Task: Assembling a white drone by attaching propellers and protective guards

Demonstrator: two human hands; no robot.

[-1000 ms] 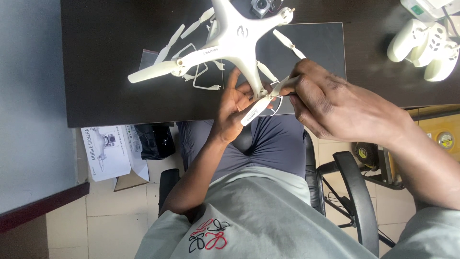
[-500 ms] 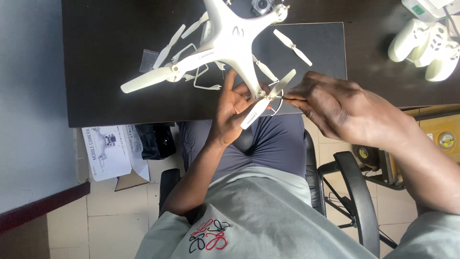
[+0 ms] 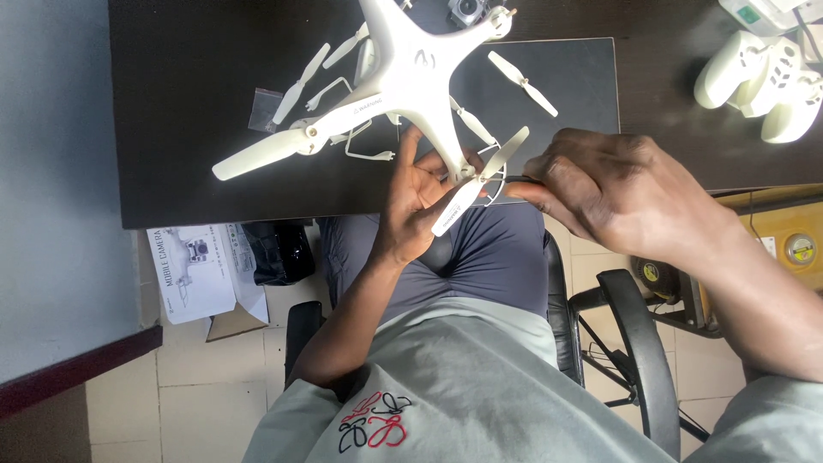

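Smooth white plastic over a matt dark desk

The drone (image 3: 411,73) looked like smooth, faintly glossy white plastic, as did the propeller (image 3: 478,182) at its 5 o'clock and the controller (image 3: 759,81) at 3 o'clock. The desk (image 3: 189,129) was matt dark wood, the mat (image 3: 574,86) on it a dull black. A cardboard box (image 3: 193,270) at 7 o'clock looked papery, the shirt (image 3: 446,386) soft grey cloth, the chair armrest (image 3: 639,343) black plastic.

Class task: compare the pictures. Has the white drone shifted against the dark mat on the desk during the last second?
Yes. The white drone has slid up and slightly left over the dark mat, away from the person.
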